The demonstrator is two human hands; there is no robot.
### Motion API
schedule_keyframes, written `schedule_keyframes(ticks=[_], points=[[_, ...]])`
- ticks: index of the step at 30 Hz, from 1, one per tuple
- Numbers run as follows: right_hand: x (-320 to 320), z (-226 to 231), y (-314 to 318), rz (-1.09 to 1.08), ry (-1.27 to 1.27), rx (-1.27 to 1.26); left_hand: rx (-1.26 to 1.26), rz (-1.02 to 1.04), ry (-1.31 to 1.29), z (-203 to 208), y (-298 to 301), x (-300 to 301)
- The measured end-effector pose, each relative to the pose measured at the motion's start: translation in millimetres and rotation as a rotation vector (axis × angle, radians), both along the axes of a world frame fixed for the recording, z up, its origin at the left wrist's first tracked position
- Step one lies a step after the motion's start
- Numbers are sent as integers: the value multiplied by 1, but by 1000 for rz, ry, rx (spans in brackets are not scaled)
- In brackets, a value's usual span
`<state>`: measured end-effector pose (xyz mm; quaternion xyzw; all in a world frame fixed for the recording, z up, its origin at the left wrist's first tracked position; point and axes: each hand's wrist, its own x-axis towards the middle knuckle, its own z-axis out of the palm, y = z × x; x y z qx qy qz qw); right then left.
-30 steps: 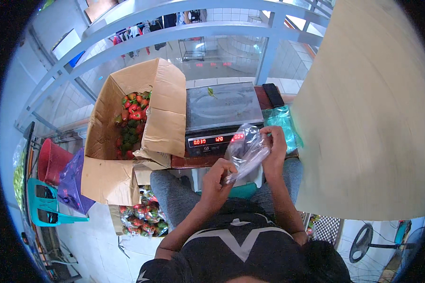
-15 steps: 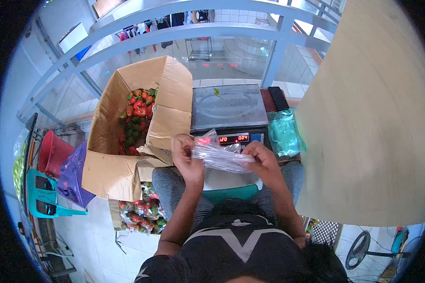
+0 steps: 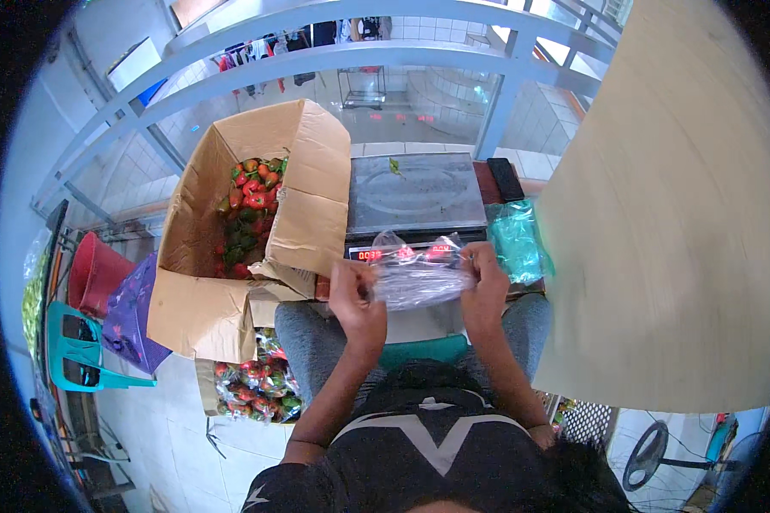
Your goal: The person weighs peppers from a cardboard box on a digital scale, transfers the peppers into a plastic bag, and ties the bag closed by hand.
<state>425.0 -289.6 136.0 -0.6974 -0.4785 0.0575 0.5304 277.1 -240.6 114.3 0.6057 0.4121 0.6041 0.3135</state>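
Clear plastic bags, bunched together, stretch between my two hands in front of a weighing scale. My left hand pinches their left end, and my right hand grips the right end. Behind the bags, the scale's red-lit display shows partly through the film. The scale's flat metal pan carries only a small green leaf. To the left of the scale, a large open cardboard box holds red and green peppers.
Green plastic packaging and a black phone lie right of the scale. Bagged peppers sit low on the left. A teal chair and red bin stand far left. A tall curved beige panel borders the right.
Both hands have shifted slightly right, and my right hand has risen a little. The plastic bags are spread wider and flatter between them, now covering more of the display's right part.
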Motion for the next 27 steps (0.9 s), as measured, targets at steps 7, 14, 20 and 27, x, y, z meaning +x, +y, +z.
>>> schedule_keyframes(ticks=[7, 14, 20, 27], points=[[15, -5, 2, -16, -54, -64, -70, -16, 68, 0, 6, 3], [37, -35, -3, 7, -133, -145, -97, -430, 264, -19, 19, -15], [72, -89, -28, 28, -141, -220, -5, -645, 167, -7, 59, -59], [108, -124, -68, -103, -70, -282, -252, -9, 164, 41, 243, -179]])
